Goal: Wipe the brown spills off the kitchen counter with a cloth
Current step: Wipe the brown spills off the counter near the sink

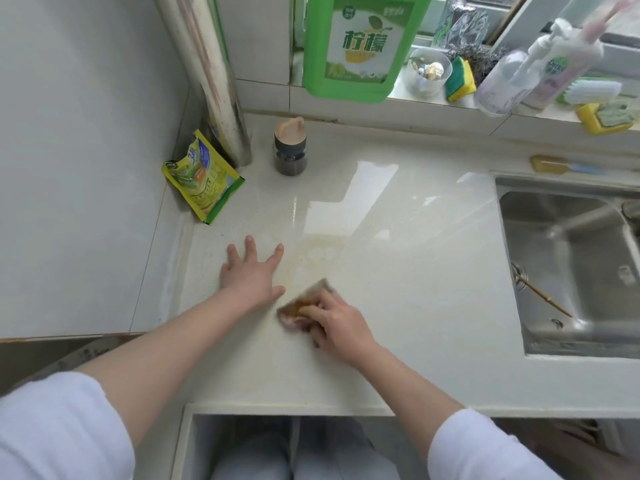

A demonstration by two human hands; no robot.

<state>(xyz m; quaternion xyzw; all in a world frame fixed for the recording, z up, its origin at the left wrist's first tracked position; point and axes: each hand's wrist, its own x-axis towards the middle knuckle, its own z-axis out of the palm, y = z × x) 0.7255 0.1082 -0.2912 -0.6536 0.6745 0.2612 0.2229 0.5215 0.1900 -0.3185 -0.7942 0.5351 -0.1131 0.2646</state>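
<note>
Pressing stained cloth (304,308) under curled right hand (337,325) at lower centre of frame; bracing left hand (251,275) flat, fingers spread, on counter (415,271). Brown spills (318,249) smearing just above. Cloth looking soft, damp, light; bunching from top likely best.

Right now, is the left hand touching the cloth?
Apart. In the head view, the left hand lies flat on the counter, and a strip of bare counter separates its thumb from the cloth.
</note>
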